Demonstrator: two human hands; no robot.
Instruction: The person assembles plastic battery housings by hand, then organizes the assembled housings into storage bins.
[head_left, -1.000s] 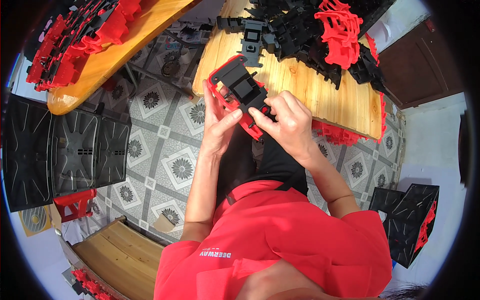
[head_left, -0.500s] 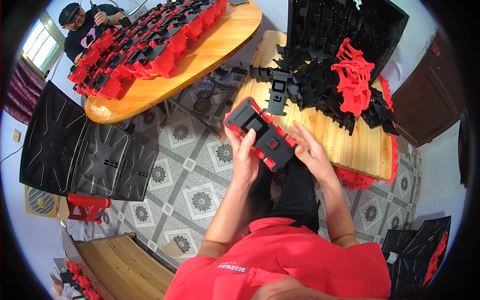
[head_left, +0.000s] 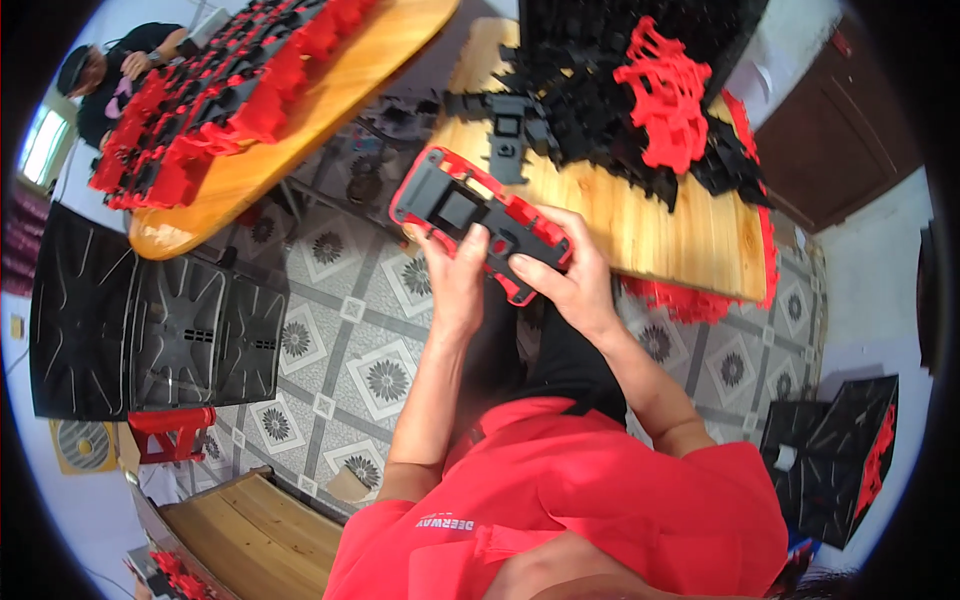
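Patterned tile floor (head_left: 330, 330), wooden tables (head_left: 660, 225), perhaps a window (head_left: 38, 145) upper left

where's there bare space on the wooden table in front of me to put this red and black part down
Bare wood lies on the near table just beyond your right hand, between the red and black part and the black and red pile. The far side under that pile is crowded.

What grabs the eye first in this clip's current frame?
Both hands, left hand and right hand, grip a red and black plastic frame at centre. Behind it a wooden table carries a heap of black parts with a red piece on top. Upper left, another table holds stacked red and black frames.
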